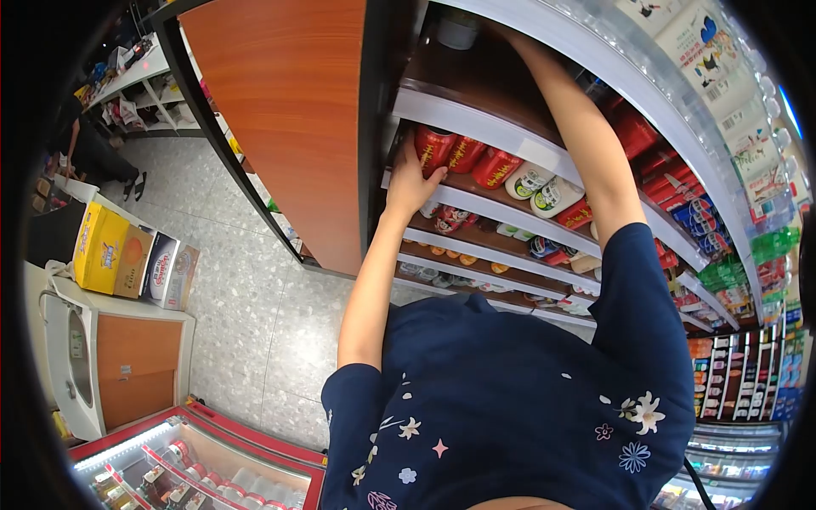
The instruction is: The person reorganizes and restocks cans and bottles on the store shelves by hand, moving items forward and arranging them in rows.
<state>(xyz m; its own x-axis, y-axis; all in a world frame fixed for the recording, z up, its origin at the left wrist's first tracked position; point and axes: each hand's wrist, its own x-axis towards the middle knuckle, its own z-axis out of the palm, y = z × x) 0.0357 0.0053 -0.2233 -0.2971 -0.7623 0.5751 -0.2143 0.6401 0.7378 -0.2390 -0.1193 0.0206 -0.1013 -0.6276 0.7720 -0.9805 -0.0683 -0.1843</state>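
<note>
My left hand (410,180) is at the left end of a shelf of drinks, its fingers around the side of a red can (434,148). More red cans (466,154) and white-and-green bottles (528,180) stand to the right of it in the same row. My right arm reaches deep into the shelf above, and my right hand is hidden there behind the upper shelf edge. A grey round container (457,31) sits at the back left of that upper shelf.
A wooden panel (272,110) stands left of the shelves. Yellow box (100,251) and sink counter (106,361) are at the left. A red-edged glass-topped freezer (246,438) is at the lower left. Another person (102,157) is at the far upper left.
</note>
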